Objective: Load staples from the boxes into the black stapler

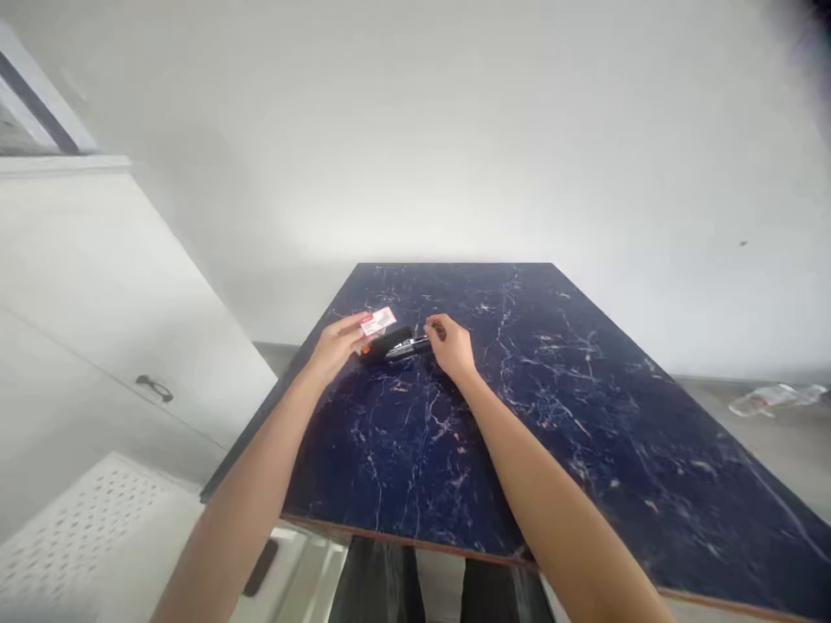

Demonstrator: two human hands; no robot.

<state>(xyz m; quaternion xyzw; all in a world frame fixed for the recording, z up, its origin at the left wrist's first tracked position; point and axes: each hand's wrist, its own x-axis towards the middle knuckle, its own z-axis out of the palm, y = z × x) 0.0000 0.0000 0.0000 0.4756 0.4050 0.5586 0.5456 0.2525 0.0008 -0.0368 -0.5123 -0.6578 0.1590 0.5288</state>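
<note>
Clock: twelve o'clock points to the wall, six o'clock to the person.
Dark blue, marble-patterned surface (402,484): it stretches between the person and the plain white wall (454,130).
Left hand (338,344): it is over the ten o'clock part of the surface, and its grip is closed on a small, flat, white-and-red card (378,321), which it has by the near-left edge.
White-and-red card: it points from the fingers toward two o'clock, tilted, just above the dark things below.
Long black bundle with pale lettering and an orange end (397,347): it is between the two hands; whether it is one object or several pens together, I cannot tell.
Long axis: the bundle runs roughly from nine to three o'clock, its right end turned a little toward two; the orange end is at the left fingers.
Right hand (450,344): it is at the three o'clock end of the bundle, its fingers bent inward; if this grip is pinching the end or only resting beside it, I cannot tell.
Nearer hand: neither is clearly nearer; the bundle is at three o'clock from the left hand and nine o'clock from the right.
Floor at three o'clock: a clear plastic item (763,400) lies beyond the surface.
</note>
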